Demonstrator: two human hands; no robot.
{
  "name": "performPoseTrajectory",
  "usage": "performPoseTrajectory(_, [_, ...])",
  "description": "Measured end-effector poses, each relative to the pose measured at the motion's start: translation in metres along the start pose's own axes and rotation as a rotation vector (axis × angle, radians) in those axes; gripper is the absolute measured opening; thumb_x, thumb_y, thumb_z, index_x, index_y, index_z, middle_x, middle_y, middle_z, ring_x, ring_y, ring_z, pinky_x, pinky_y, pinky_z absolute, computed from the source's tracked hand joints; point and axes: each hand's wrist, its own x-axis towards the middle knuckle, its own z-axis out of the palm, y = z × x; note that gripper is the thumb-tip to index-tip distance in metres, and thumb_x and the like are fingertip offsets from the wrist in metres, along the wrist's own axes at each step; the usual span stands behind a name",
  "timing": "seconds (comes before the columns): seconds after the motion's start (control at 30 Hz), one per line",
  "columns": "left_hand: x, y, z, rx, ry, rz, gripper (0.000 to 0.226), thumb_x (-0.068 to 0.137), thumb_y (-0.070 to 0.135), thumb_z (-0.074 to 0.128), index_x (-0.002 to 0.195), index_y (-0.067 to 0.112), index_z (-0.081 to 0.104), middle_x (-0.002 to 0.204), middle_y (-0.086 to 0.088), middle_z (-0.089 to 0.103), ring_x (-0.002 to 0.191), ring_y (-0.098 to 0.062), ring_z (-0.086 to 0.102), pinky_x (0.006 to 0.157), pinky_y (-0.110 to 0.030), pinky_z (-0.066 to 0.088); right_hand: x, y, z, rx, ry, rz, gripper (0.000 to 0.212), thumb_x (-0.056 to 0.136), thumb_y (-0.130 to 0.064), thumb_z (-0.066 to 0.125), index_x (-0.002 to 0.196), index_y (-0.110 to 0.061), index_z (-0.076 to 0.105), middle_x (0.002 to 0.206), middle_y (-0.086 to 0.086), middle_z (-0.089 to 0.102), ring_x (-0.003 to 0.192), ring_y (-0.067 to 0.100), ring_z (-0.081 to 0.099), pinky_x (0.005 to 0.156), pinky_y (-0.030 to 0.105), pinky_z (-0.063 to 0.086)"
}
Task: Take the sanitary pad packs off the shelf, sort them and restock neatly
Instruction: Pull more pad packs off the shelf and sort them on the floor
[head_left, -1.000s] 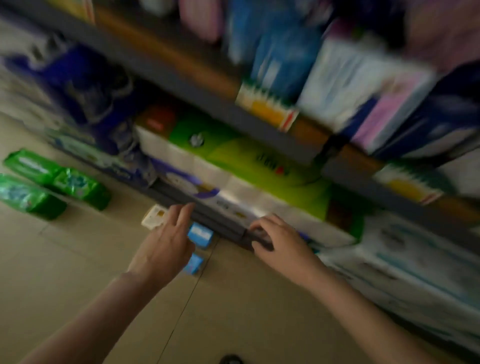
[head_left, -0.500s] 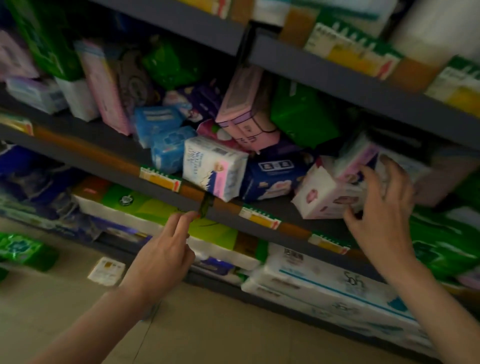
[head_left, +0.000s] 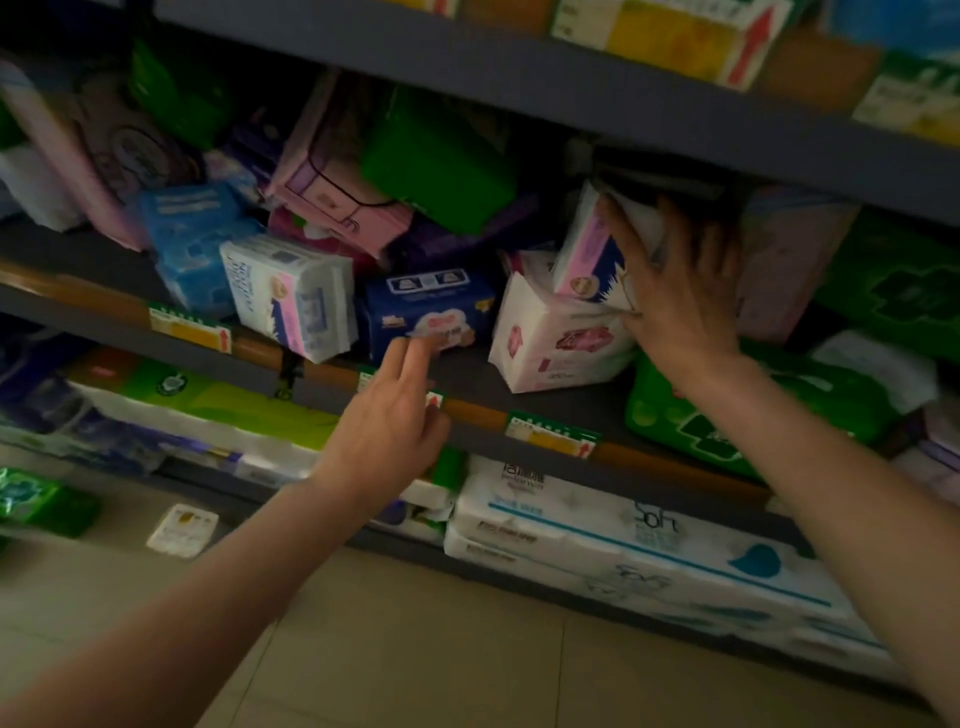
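Observation:
A jumble of sanitary pad packs fills the middle shelf (head_left: 467, 369). My right hand (head_left: 675, 291) lies with spread fingers on a white and pink pack (head_left: 587, 249) that leans on a white pack with pink print (head_left: 550, 338). Whether a finger curls round it is hidden. My left hand (head_left: 389, 415) hovers at the shelf edge, fingers straight, their tips in front of a dark blue pack (head_left: 426, 306). Left of that stand a white pack with a pink stripe (head_left: 296, 291) and light blue packs (head_left: 192, 239). Pink (head_left: 332, 192) and green (head_left: 441, 156) packs lie tilted behind.
Price tags (head_left: 553, 434) line the shelf rail. Large white tissue bundles (head_left: 623, 540) and a green-topped bundle (head_left: 218, 400) fill the bottom shelf. Green packs (head_left: 41, 501) and a small white pack (head_left: 182, 530) lie on the tiled floor. Big green packs (head_left: 753, 410) sit at the shelf's right.
The view rose from the floor to the middle shelf. My right hand went from the bottom rail up onto the white and pink pack; my left hand lifted toward the dark blue pack.

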Motion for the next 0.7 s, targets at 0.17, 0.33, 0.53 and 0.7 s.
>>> performPoseTrajectory(0.17, [0.010, 0.032, -0.022, -0.231, 0.125, 0.099, 0.071, 0.075, 0.041, 0.059, 0.138, 0.026, 0.029, 0.136, -0.003, 0.034, 0.125, -0.022, 0.039, 0.102, -0.035, 0.038, -0.046, -0.014, -0.043, 0.249, 0.158, -0.142, 0.106, 0.063, -0.025, 0.082, 0.147, -0.031, 0.017, 0.137, 0.010, 0.026, 0.119, 0.036, 0.031, 0.100, 0.052, 0.026])
performPoseTrajectory(0.33, [0.003, 0.048, -0.050, -0.629, -0.453, -0.195, 0.068, 0.061, 0.038, 0.080, 0.120, 0.038, 0.045, 0.109, 0.011, 0.063, 0.096, 0.003, 0.061, 0.078, -0.012, 0.051, -0.105, -0.025, -0.076, 0.547, -0.088, -0.530, 0.107, 0.058, -0.047, 0.071, 0.146, -0.025, 0.014, 0.141, 0.007, 0.027, 0.128, 0.029, 0.030, 0.110, 0.045, 0.014])
performPoseTrajectory(0.53, [-0.017, 0.004, -0.039, -0.980, -0.455, -0.713, 0.074, 0.057, 0.035, 0.081, 0.122, 0.016, 0.053, 0.100, -0.003, 0.073, 0.087, -0.013, 0.070, 0.062, -0.018, 0.054, -0.064, -0.013, -0.059, 0.846, -0.621, -0.182, 0.108, 0.059, -0.062, 0.073, 0.145, -0.042, 0.010, 0.155, -0.017, -0.006, 0.138, 0.002, -0.005, 0.114, 0.034, 0.002])
performPoseTrajectory(0.7, [-0.052, -0.027, -0.037, -1.241, -0.373, -0.952, 0.110, 0.010, 0.031, 0.093, 0.111, 0.007, 0.057, 0.097, -0.012, 0.073, 0.084, -0.024, 0.071, 0.060, -0.029, 0.057, 0.007, -0.011, -0.010, 0.639, -0.615, -0.167, 0.110, 0.070, -0.031, 0.081, 0.151, -0.022, 0.008, 0.159, 0.000, 0.002, 0.145, 0.019, 0.007, 0.118, 0.039, 0.013])
